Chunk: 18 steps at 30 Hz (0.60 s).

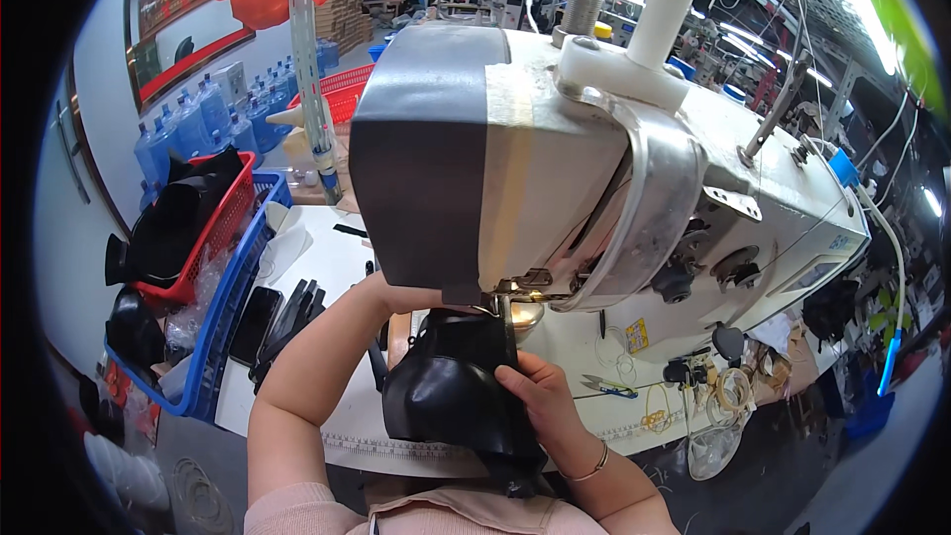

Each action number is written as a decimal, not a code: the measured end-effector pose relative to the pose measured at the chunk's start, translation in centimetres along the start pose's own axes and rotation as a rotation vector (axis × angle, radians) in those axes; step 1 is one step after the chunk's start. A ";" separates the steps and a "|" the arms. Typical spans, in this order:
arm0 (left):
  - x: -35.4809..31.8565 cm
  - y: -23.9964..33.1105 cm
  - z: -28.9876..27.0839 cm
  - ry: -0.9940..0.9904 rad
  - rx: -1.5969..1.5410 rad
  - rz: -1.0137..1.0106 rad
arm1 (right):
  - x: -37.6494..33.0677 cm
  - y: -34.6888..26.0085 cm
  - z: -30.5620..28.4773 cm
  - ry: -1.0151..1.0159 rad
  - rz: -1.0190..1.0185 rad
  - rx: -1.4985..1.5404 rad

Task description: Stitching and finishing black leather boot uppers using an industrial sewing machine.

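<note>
A glossy black leather piece [443, 391], which looks like a shoe upper, lies under the needle area of a large white and dark grey sewing machine [421, 139]. My right hand [540, 396] grips its right edge, thumb on top and fingers partly underneath. My left arm bends in from the left. Only the back and wrist of my left hand [411, 297] show, at the far side of the upper, and its fingers are hidden behind the machine head. Close to the needle, a lamp lights a small metal part [525, 315].
On the white table left lie a phone [255, 325] and several black strips [289, 329]. Beside them stand a blue basket [188, 398] and a red basket [213, 228] holding black pieces. Snips [607, 386], thread and tape rolls [733, 388] lie right. A metal post [307, 69] rises left.
</note>
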<state>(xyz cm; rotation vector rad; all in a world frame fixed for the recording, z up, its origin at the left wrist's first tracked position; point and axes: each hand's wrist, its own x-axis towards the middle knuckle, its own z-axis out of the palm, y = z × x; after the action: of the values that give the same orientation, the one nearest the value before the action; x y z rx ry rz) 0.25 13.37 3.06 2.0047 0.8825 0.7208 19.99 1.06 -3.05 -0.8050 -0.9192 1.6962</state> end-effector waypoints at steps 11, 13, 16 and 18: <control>0.6 -0.4 0.9 0.124 -0.092 0.014 | 0.0 0.4 0.1 0.014 0.002 -0.014; 0.6 -0.5 1.1 0.103 -0.513 0.000 | 0.1 0.5 0.1 0.011 0.007 -0.015; 0.7 -0.7 1.1 0.071 -0.563 0.011 | 0.2 0.7 0.0 0.025 0.015 -0.027; 0.8 -0.7 1.2 0.039 -0.612 0.023 | 0.2 0.6 0.0 0.034 0.019 -0.037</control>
<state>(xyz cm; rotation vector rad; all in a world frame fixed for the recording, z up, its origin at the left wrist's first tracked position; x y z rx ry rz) 1.32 13.76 2.01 1.4591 0.5674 0.9158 19.70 1.09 -3.61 -0.8672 -0.9245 1.6807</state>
